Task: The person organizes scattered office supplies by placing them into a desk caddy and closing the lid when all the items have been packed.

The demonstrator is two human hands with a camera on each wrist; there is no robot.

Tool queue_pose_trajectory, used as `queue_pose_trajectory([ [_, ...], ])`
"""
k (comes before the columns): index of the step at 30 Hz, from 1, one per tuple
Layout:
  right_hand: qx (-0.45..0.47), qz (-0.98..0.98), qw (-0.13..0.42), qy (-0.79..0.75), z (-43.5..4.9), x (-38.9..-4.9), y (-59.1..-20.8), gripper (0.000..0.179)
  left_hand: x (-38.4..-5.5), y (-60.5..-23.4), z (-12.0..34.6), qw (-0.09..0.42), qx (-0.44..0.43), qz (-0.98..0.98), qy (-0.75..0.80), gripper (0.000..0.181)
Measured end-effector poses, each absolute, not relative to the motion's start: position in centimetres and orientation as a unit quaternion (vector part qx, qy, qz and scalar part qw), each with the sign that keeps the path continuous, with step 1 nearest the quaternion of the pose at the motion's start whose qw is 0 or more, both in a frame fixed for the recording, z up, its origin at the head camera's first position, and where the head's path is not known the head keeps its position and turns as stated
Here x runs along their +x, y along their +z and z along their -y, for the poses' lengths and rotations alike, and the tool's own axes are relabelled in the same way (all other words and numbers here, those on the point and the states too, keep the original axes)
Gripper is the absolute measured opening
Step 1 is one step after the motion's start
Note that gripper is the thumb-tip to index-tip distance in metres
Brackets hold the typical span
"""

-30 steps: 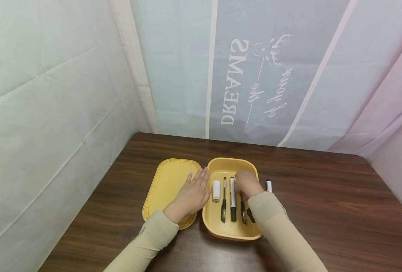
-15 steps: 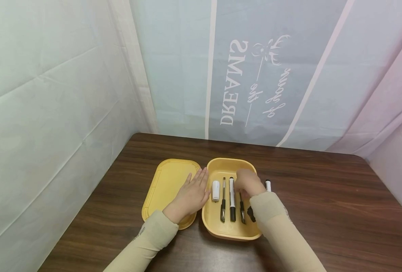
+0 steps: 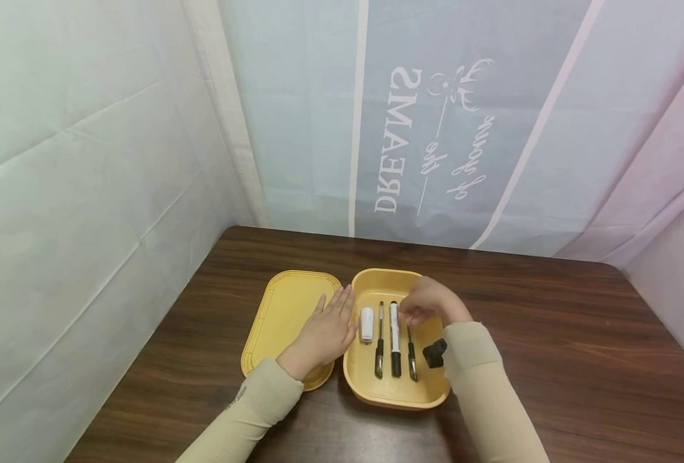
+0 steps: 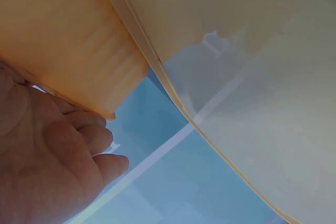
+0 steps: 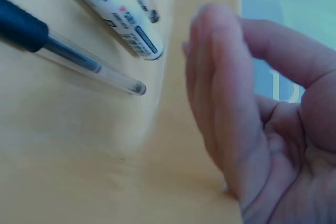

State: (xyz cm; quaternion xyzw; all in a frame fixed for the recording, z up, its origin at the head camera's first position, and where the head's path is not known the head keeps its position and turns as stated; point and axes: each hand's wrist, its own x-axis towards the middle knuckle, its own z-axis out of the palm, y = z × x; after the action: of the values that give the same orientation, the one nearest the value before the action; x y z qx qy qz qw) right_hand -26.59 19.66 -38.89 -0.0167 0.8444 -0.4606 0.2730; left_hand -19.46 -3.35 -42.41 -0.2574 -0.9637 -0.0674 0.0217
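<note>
My left hand [image 3: 327,331] lies over the yellow lid [image 3: 284,308] with fairly straight fingers, its edge against the left rim of the yellow box [image 3: 396,400]. In the left wrist view its fingertips meet the box wall [image 4: 79,40]. Above the box's far right part hovers my right hand [image 3: 431,302], fingers loosely bent. The right wrist view shows nothing held in that hand [image 5: 231,114]. Inside the box lie a white object with a rounded top [image 3: 367,325], a black-gripped pen [image 3: 379,347], a white marker with a black cap [image 3: 395,334] and another pen [image 3: 412,360].
A small black object [image 3: 434,354] shows at the right cuff, over the box. The dark wooden table [image 3: 550,347] extends to the right. Printed cloth [image 3: 307,128] hangs behind it, and pale cloth [image 3: 87,193] hangs along the left.
My right hand has risen and shifted right toward the box's far right corner. The white item with a black end right of the box is now out of sight. My left hand stays put.
</note>
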Motion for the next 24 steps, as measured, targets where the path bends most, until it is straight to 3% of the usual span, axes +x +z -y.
queue_pose_trajectory([
  [9, -0.026, -0.746, 0.329, -0.578, -21.6, -27.7, -39.0, 0.026, -19.5, -41.9, 3.2, 0.016, -0.255, 0.964, -0.068, 0.059],
  [14, -0.026, -0.671, 0.343, -0.656, -23.0, -28.1, -39.1, 0.017, -19.5, -41.7, 3.1, 0.009, -0.253, 0.965, -0.068, 0.059],
  [19, -0.012, -0.545, 0.354, -0.76, -24.3, -28.3, -39.1, 0.036, -19.6, -41.5, 2.9, 0.007, -0.251, 0.965, -0.068, 0.06],
  [24, -0.042, -0.383, 0.391, -0.836, -25.5, -28.4, -39.1, 0.042, -19.6, -41.2, 2.8, 0.003, -0.25, 0.966, -0.07, 0.06],
])
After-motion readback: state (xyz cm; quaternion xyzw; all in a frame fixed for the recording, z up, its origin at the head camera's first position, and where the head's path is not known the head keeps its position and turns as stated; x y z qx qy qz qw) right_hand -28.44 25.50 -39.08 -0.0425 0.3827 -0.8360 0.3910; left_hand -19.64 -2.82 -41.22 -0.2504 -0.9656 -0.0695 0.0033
